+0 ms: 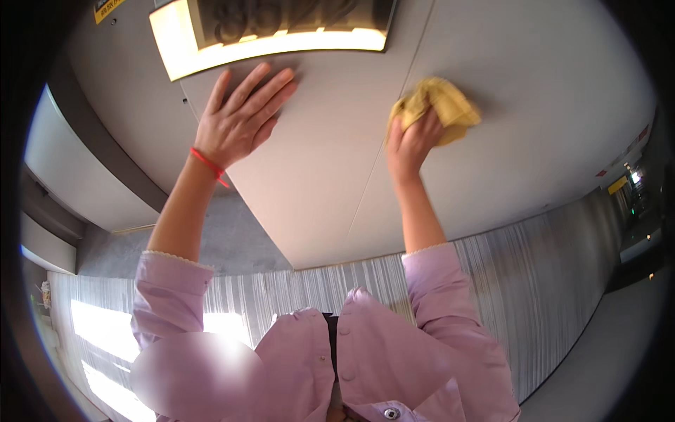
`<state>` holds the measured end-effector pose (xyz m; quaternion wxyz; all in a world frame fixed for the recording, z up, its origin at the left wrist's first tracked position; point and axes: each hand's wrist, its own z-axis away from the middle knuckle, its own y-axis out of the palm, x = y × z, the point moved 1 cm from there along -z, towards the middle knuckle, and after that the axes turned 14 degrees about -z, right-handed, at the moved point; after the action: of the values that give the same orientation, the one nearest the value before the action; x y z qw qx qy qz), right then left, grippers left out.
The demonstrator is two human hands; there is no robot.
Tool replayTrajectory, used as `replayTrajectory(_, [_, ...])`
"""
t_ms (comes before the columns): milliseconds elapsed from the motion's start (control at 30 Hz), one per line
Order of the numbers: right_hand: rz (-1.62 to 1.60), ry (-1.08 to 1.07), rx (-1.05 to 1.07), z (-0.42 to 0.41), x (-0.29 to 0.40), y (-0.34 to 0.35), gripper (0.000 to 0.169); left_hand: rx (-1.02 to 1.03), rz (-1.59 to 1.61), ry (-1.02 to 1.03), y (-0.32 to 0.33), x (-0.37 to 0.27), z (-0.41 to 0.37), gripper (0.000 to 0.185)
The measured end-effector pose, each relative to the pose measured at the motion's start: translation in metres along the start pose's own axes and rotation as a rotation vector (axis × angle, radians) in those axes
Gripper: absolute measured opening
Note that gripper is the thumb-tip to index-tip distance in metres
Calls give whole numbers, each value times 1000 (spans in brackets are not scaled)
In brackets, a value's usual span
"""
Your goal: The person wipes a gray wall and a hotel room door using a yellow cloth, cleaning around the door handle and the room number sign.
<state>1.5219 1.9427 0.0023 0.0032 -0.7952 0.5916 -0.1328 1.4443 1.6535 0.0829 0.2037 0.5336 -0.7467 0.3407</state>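
Note:
My left hand [237,117] holds nothing; its fingers are spread, near or against the pale wall panel [316,126], just below a lit sign [295,41] with dark raised characters. A red string bracelet [210,166] circles that wrist. In my right hand [414,145] is a bunched yellow cloth [440,108], held up at the wall to the right of a thin vertical seam. Cloth and fingers look slightly blurred. The cloth hides part of the right fingertips.
Below the wall runs a striped carpet [506,300], with bright sunlight patches at the lower left. A recessed doorway with a dark frame [105,132] and grey floor [237,232] lies left of the wall corner. The corridor extends right, with a yellow sign [617,184] far along it.

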Motion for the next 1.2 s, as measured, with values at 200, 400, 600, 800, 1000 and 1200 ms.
replayTrajectory(200, [14,-140,132,6,-15,-16,54,-42,-28,-249,7,-25,7,50])
replayTrajectory(400, [-5,-307,-72,-149,28,-24,55,-66,-43,-268,7,-27,16,47])
replayTrajectory(600, [-12,-290,160,-103,41,-11,55,-43,-55,-364,16,-42,37,46])
replayTrajectory(800, [-64,-287,331,27,3,-4,53,-59,-8,-402,18,-50,31,48])
replayTrajectory(1000, [-105,-95,14,-63,22,5,54,-34,0,-396,20,-47,43,49])
replayTrajectory(1200, [13,-336,345,27,42,37,47,-52,37,-433,33,-59,53,52])
